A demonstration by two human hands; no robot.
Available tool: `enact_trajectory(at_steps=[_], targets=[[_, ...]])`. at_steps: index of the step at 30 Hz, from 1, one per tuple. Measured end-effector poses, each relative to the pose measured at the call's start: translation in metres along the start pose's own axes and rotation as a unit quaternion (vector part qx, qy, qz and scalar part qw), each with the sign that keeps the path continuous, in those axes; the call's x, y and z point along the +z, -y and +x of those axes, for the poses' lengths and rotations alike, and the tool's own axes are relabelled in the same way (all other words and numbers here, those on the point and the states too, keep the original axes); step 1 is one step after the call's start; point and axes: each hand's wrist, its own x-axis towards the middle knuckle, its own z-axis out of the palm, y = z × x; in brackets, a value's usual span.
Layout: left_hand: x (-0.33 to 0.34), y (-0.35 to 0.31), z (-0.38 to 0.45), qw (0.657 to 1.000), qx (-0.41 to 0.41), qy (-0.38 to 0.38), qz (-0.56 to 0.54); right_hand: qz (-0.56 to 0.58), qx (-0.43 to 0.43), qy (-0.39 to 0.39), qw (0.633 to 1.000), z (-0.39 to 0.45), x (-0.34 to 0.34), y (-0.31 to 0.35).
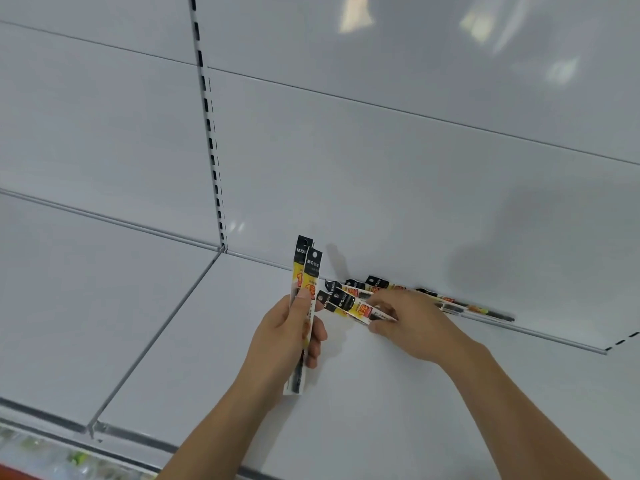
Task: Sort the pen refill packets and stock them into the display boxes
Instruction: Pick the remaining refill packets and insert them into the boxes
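Observation:
My left hand [282, 332] grips two long, narrow pen refill packets [306, 271] upright, with black tops and yellow-red labels. To its right, my right hand [412, 320] pinches another refill packet [349, 304] lying nearly flat just above the white shelf [363, 393]. Behind that hand, several more packets [453, 304] lie in a loose row along the shelf's back edge. No display box is in view.
A white back panel [346, 168] rises behind the shelf, with a slotted upright [211, 140] at the left. A second shelf board [86, 306] adjoins on the left. Blurred goods [52, 459] show below the front edge.

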Motion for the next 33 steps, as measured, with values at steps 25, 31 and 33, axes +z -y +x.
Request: enact_trajectory(at_steps=[25, 31, 33], targets=[[0.014, 0.0, 0.002, 1.0, 0.006, 0.002, 0.003, -0.113, 0.021, 0.019, 0.993, 0.009, -0.01, -0.008], [0.015, 0.001, -0.001, 1.0, 0.0, 0.004, -0.003, -0.189, 0.059, 0.001, 0.98, 0.021, -0.007, -0.003], [0.014, 0.001, -0.001, 1.0, 0.0, 0.001, -0.006, -0.2, 0.071, -0.008, 0.977, 0.023, -0.004, -0.001]])
